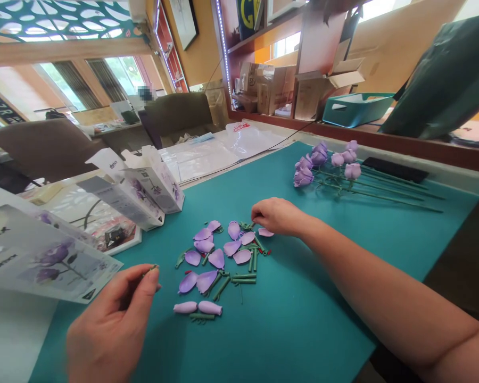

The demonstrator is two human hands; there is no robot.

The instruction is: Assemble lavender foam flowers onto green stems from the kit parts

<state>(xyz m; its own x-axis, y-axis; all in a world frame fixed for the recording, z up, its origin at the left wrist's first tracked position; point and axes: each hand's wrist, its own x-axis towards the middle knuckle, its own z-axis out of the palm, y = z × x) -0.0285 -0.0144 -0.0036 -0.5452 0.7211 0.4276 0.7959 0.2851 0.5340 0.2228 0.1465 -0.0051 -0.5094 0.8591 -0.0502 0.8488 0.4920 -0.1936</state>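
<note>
My left hand [112,314] is at the lower left, its thumb and fingertips pinching a small green stem piece [154,268]. My right hand [277,217] reaches over the far edge of a scatter of lilac foam petals [217,258], fingers curled down. Whether those fingers hold anything is hidden. One loose petal [265,232] lies just below them. Green stem pieces and leaves [243,278] are mixed among the petals. Two lilac bud shapes [197,307] lie nearest my left hand. Several finished lilac roses [319,165] with long green stems rest at the far right.
A teal mat [303,303] covers the tabletop. Printed product boxes [151,186] and a printed sheet [43,260] sit at the left. Clear plastic [219,151] lies behind the mat, with chairs, cardboard boxes and a teal basket [357,109] beyond.
</note>
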